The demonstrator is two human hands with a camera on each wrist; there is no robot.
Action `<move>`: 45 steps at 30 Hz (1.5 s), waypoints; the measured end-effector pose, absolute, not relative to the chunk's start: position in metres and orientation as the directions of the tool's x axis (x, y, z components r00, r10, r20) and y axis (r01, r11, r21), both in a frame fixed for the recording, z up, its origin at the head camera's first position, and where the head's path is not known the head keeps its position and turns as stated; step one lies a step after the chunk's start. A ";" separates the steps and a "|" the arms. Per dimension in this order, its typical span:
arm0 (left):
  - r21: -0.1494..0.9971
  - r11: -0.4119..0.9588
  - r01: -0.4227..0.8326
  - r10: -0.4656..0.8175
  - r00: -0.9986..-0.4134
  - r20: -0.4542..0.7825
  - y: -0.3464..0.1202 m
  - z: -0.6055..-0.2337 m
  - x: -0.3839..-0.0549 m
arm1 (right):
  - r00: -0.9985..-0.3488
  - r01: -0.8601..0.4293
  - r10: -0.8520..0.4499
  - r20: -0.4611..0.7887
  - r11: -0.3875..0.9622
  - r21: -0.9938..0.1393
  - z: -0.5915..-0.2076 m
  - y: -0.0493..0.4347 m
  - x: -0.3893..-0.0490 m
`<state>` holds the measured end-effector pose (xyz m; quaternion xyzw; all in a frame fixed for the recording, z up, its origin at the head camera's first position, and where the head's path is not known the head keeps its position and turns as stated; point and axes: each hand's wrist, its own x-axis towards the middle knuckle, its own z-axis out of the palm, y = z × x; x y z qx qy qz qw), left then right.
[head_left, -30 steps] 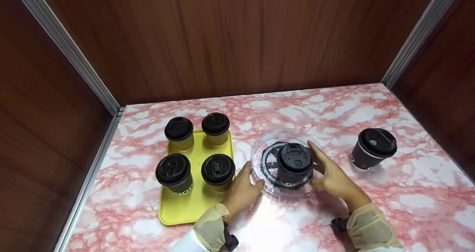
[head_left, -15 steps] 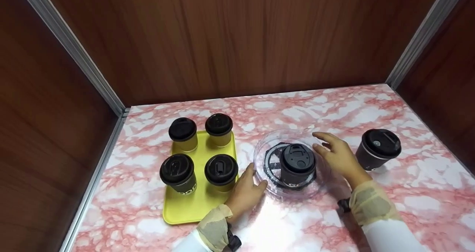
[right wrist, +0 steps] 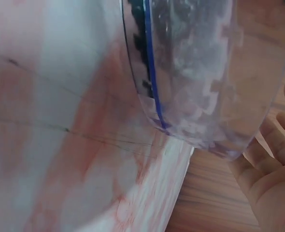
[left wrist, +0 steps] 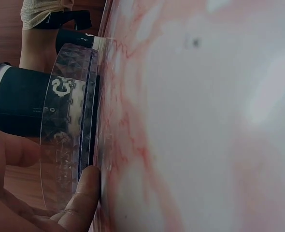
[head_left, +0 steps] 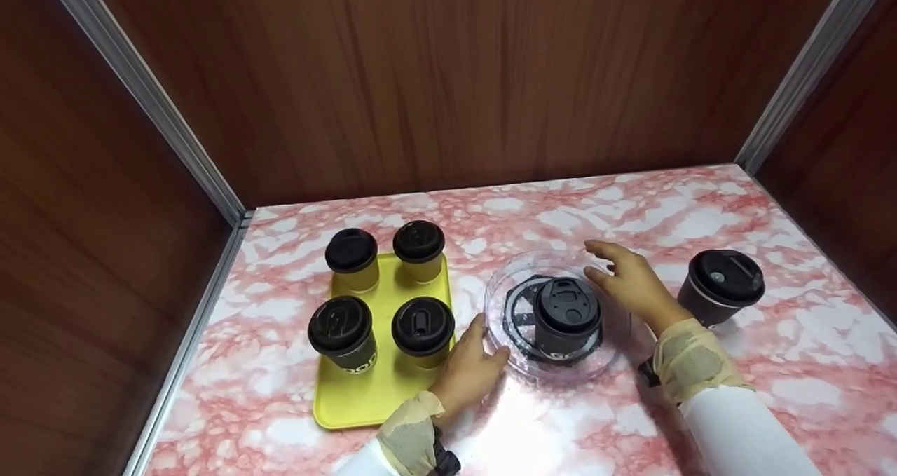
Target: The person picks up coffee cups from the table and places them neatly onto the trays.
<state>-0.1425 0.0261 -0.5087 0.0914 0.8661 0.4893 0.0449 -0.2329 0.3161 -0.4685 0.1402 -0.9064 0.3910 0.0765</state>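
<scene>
On the pink marbled tabletop (head_left: pixel 252 371), the right hand (head_left: pixel 634 283), loosely spread, has left the black lidded paper cup (head_left: pixel 566 315), seemingly settled inside the clear round plastic tray (head_left: pixel 560 374); the relaxed left hand (head_left: pixel 469 372) touches the tray.

This looks like a small walled booth (head_left: pixel 434 111), probably a test or lab station. Tall reddish-brown wood-grain panels (head_left: pixel 91 216) stand along the far and side edges of a red-and-white marble-patterned worktop (head_left: pixel 792 392), with ridged silver metal profiles (head_left: pixel 151 97) rising at both far corners. Small black wrist-worn devices (head_left: pixel 446 458) fit such a station.
</scene>
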 end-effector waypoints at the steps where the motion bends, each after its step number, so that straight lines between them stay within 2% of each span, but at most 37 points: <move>1: 0.856 0.504 0.118 0.202 -0.979 0.016 0.025 -0.509 -0.142 | -0.949 -0.313 -0.200 0.243 0.662 -0.681 -0.469 0.315 -0.234; 11: 0.853 0.513 0.100 0.157 -0.987 0.021 0.025 -0.507 -0.133 | -0.959 -0.280 -0.238 0.154 0.705 -0.652 -0.466 0.311 -0.250; 21: 0.881 0.449 0.150 0.232 -0.972 0.048 0.033 -0.508 -0.129 | -0.955 -0.278 -0.282 0.096 0.725 -0.630 -0.469 0.312 -0.265; 28: 0.871 0.457 0.178 0.253 -0.965 0.064 0.033 -0.507 -0.134 | -0.943 -0.317 -0.307 0.125 0.723 -0.614 -0.475 0.311 -0.269; 37: 0.861 0.494 0.120 0.227 -0.974 0.006 0.033 -0.506 -0.139 | -0.944 -0.322 -0.295 0.151 0.711 -0.625 -0.484 0.316 -0.259; 45: 0.867 0.474 0.151 0.206 -0.977 0.057 0.034 -0.509 -0.146 | -0.944 -0.326 -0.283 0.169 0.731 -0.600 -0.491 0.320 -0.250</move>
